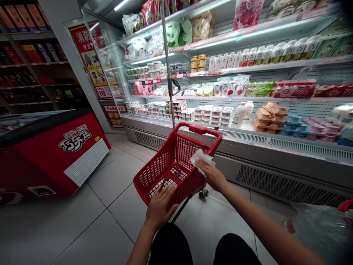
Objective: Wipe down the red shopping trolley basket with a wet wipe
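Observation:
A small red plastic shopping cart (149, 175) stands in front of me, its basket walls full of rectangular holes and its looped handle on the far side. My left hand (161, 206) lies over the near rim of the basket with its fingers stretched out, holding nothing. Against the right side wall, near the top rim, my right hand (211, 176) presses a folded white wipe (199, 157). The hand's flat fingers cover part of the wipe and of the rim. A caster wheel (203, 193) shows beneath the basket's right side.
Behind the cart runs an open refrigerated display case (190, 143) with stocked shelves. A glass door with a dark handle (174, 86) crosses its left part. A red chest freezer (55, 162) stands at left. A plastic-wrapped bundle (317, 228) sits at lower right. My knees frame the bottom.

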A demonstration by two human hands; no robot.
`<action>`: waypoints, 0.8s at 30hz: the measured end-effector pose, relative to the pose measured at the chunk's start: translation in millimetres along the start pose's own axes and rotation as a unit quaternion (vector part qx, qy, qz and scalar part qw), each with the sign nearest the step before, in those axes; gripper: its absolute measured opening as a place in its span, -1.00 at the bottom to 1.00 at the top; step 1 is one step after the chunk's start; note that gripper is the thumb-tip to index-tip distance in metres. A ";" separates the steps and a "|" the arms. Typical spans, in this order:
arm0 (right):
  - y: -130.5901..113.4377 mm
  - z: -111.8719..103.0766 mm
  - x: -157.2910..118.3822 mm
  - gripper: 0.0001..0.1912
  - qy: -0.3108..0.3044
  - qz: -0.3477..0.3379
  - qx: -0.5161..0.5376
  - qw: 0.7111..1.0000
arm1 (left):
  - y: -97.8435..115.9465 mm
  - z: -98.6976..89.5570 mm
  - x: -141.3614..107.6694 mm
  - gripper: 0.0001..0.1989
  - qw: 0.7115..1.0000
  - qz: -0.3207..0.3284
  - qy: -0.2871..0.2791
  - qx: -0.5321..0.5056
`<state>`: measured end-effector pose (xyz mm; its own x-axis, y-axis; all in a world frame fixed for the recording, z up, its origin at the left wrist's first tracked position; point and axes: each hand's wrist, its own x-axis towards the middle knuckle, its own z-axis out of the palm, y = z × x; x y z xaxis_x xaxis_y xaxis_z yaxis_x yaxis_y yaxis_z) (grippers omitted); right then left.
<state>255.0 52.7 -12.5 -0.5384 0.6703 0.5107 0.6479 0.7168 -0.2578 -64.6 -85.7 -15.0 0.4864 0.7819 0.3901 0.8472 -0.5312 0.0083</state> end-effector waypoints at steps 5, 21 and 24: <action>8.4 -12.1 5.4 -0.48 0.028 0.053 -0.071 0.996 | 3.6 3.6 4.6 -0.21 1.000 -0.003 0.013 0.006; 58.7 -26.1 10.3 -0.48 0.034 0.057 -0.084 0.994 | 9.4 23.1 24.9 -0.25 1.000 -0.018 0.019 0.015; 48.5 -21.0 3.2 -0.47 0.045 0.071 -0.086 0.993 | 14.2 27.8 30.2 -0.23 0.999 -0.026 0.025 0.015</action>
<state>296.0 85.6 -6.1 -0.3891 0.7369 0.5528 0.8008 0.5672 -0.1923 -32.0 -60.6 -28.7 0.4309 0.7901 0.4359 0.8776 -0.4794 0.0016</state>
